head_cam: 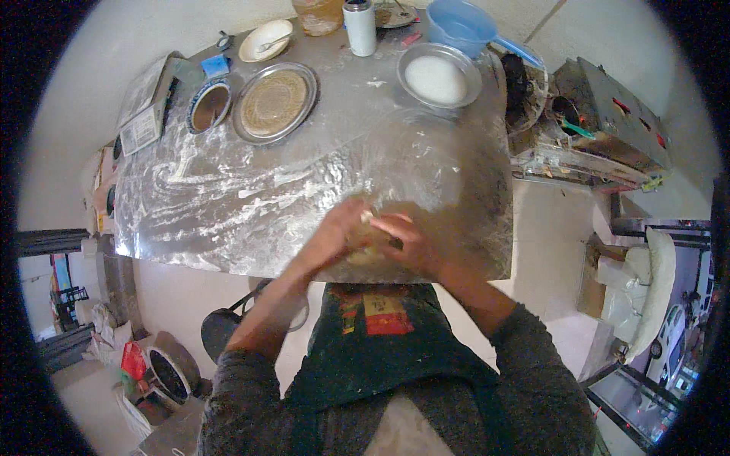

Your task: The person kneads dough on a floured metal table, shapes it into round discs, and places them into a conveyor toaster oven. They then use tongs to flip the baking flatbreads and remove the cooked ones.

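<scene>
Close to the front edge of a flour-dusted metal-topped table (268,228), my two hands meet. A small pale piece, probably dough (366,216), is pinched where the fingers come together. My left hand (341,228) is on one side of it, and my right hand (408,235) curls its fingers from the other. Motion blur hides the exact grip, and a yellowish patch below the hands is too smeared to name. Streaks of white flour spread over the tabletop to the left of my hands.
Along the back stand a metal plate of brown stuff (274,102), a patterned bowl of dark liquid (210,107), a metal bowl of white granules (436,78), a white flask (360,28) and a blue dipper (462,25). A stool (222,330) is left below the table.
</scene>
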The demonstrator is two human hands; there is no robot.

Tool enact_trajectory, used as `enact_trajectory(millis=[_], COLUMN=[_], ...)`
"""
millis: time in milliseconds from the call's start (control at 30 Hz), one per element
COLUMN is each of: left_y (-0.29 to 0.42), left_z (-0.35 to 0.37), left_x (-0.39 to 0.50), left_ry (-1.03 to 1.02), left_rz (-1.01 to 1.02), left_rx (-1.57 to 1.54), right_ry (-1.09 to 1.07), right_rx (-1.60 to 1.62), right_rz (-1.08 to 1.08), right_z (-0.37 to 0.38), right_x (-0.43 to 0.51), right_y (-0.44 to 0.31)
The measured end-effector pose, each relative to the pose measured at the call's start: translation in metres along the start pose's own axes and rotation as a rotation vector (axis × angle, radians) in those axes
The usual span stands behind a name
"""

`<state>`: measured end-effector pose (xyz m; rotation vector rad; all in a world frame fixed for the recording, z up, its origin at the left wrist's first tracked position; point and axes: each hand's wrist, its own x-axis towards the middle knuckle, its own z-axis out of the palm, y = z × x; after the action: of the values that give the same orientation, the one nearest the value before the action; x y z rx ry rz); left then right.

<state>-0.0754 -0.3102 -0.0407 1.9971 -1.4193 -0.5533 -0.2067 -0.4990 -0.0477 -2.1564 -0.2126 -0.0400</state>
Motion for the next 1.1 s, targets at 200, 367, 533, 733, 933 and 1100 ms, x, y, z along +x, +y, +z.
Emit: enact_trajectory(millis=[200,367,533,733,933,1100], left_y=[0.018,-0.015,-0.062,-0.078,-0.033,0.008], left_z=[0.059,0.035,-0.004,-0.042,-0.036,0.001], left_x=[-0.022,0.013,0.06,0.099,0.054,-0.07], left_ry=[0.336,0.257,0.053,0.27,0.311,0.269], left_rz=[-0.072,-0.169,-0.191,-0.136,-0.341,-0.518], left_rx=[0.296,0.361,0.471,0.629,0.363,0.277], right_ry=[0.179,0.2,0.148,0.189,0.32,0.066], right_rx=[-0.339,-0.474,-0.607,-0.724,-0.439,-0.49], right_rz=[-0.005,0.071,0.014,0.186,0.289,-0.032], right_z=[0.047,0.043,0.014,-0.004,0.028,0.081], right_x=[-0.008,0.041,0.097,0.147,0.12,0.057], right_y=[-0.001,0.028,0.059,0.061,0.014,-0.036])
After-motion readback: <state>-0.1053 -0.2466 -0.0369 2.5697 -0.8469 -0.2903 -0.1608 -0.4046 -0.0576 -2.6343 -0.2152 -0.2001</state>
